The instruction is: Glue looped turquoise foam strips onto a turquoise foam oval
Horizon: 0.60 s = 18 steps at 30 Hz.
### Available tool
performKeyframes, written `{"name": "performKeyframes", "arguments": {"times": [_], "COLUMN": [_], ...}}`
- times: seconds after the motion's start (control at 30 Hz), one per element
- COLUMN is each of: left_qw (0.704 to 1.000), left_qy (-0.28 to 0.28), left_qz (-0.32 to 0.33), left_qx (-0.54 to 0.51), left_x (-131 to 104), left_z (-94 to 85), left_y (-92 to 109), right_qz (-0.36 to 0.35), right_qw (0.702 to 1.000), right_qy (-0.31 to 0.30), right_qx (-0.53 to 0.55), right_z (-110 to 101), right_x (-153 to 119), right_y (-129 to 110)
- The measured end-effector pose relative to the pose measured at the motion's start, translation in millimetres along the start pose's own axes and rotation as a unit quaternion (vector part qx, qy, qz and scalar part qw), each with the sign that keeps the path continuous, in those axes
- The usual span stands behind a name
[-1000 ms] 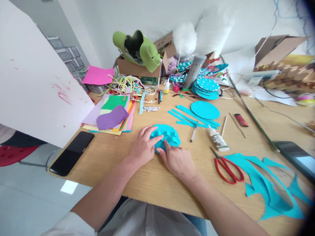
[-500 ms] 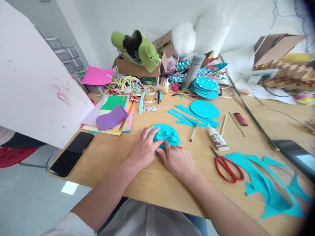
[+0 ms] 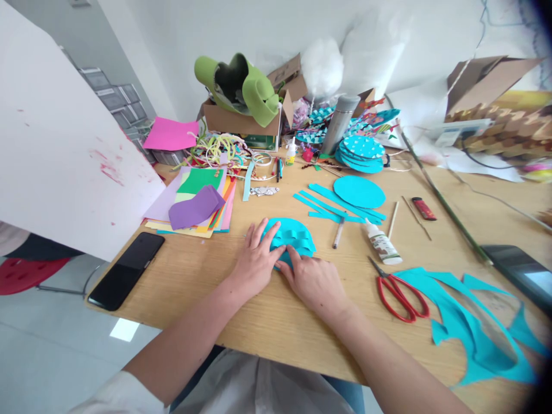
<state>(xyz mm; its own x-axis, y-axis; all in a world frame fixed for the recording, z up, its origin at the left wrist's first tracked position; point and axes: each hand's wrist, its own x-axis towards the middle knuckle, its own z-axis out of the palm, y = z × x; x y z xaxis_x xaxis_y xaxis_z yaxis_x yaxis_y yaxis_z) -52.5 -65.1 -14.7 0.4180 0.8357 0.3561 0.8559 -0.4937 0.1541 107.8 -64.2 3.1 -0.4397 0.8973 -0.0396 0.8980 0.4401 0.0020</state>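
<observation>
A blue paper disc (image 3: pixel 282 224) with curled paper strips across it lies on the wooden table in front of me. My left hand (image 3: pixel 257 257) rests on its left side, fingers spread over the paper. The index finger of my right hand (image 3: pixel 314 280) presses the disc's lower edge near my left thumb; its other fingers are curled under, and whether they grip anything is hidden. To the right are a pen (image 3: pixel 338 231), a white glue bottle (image 3: pixel 383 242) and red-handled scissors (image 3: pixel 400 293). Blue strips (image 3: pixel 319 205) and a plain blue oval (image 3: pixel 359 191) lie behind.
A black phone (image 3: pixel 126 271) lies near the left table edge, beside stacked coloured paper (image 3: pixel 202 201). Blue offcuts (image 3: pixel 478 333) spread at the right, below a long green stick (image 3: pixel 444 201). A grey flask (image 3: pixel 340 123) stands behind.
My left fingers have shifted very slightly on the disc. My right hand stays in nearly the same place.
</observation>
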Motion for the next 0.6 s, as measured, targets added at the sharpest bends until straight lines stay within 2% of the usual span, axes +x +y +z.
{"name": "performKeyframes", "arguments": {"times": [0.6], "left_qw": [0.999], "left_qy": [-0.017], "left_qz": [0.004], "left_qx": [0.035], "left_x": [0.6], "left_z": [-1.8], "left_y": [4.5], "right_qz": [-0.01], "right_qw": [0.999], "right_qy": [-0.012], "right_qx": [0.05], "right_z": [-0.1], "right_x": [1.9], "right_y": [3.9]}}
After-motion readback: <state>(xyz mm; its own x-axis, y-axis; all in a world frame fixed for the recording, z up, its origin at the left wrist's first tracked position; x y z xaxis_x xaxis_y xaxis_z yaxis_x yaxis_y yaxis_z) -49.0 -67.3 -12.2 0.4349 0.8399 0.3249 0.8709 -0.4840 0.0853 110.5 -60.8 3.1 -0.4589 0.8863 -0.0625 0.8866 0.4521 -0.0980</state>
